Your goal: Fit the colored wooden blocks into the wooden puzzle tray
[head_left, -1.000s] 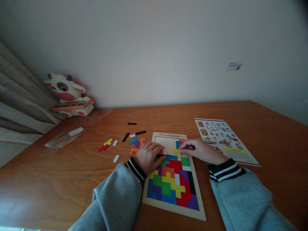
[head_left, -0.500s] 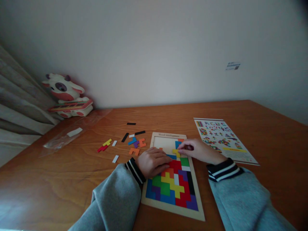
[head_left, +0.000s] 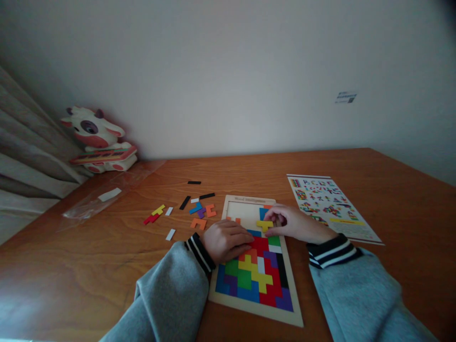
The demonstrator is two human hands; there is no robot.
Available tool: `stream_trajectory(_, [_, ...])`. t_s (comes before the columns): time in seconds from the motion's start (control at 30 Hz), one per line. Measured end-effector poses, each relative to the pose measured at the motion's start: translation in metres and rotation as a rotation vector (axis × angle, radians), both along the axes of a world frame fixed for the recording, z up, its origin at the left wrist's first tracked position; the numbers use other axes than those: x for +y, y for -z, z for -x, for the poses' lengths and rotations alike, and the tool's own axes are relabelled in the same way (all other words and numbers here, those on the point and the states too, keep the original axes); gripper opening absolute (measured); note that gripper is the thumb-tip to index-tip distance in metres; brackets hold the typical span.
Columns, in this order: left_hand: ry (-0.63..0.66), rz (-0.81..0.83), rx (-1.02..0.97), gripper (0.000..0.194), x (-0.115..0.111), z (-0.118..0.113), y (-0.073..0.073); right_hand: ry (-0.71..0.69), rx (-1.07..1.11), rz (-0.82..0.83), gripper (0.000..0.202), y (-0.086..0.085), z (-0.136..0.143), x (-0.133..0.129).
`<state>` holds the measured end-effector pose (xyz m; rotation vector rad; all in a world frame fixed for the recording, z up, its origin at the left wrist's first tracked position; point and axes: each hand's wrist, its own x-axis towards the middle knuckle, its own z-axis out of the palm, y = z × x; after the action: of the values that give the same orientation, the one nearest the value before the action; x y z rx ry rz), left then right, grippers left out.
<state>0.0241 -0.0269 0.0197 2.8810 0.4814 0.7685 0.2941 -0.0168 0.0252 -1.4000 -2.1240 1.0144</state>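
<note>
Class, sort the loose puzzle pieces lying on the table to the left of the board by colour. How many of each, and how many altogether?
Black pieces: 3
White pieces: 3
Orange pieces: 2
Blue piece: 1
Purple piece: 1
Yellow piece: 1
Red piece: 1
Total: 12

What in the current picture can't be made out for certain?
- Head view: the pieces under the left hand; the hand covers that part of the board.
- Head view: whether the right hand grips the yellow piece or only touches it; too small.
- Head view: the fine print on the sheet and the wall label; too small.
- Head view: the sleeves' far ends; cut off by the bottom edge.
</note>
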Motion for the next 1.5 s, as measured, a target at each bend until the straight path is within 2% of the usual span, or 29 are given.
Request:
stream_trajectory(0.27, [0.012, -0.046, -0.007, 0.021, 0.0, 0.0, -0.004, 0.009, -0.019, -0.033, 0.039, -0.001, 0.004, -0.001])
stream_trajectory(0.53, [0.009, -0.013, 0.026, 0.022, 0.0, 0.0, -0.002, 0.037, -0.04, -0.087, 0.033, -0.004, 0.005, -0.001])
stream_trajectory(0.77, [0.018, -0.016, 0.028, 0.022, 0.0, 0.0, -0.005, -0.005, -0.051, -0.038, 0.033, -0.005, 0.0, -0.001])
stream_trajectory(1.07, [0.025, -0.034, 0.01, 0.02, 0.0, -0.001, -0.004, -0.115, -0.009, -0.085, 0.031, -0.005, 0.0, -0.001])
stream_trajectory(1.27, [0.02, -0.022, 0.027, 0.019, 0.001, 0.0, -0.002, 0.165, 0.026, -0.233, 0.036, -0.003, -0.002, 0.002])
stream_trajectory(1.5, [0.026, -0.017, -0.002, 0.02, 0.0, 0.0, -0.002, 0.153, -0.011, -0.24, 0.035, 0.01, -0.003, 0.008])
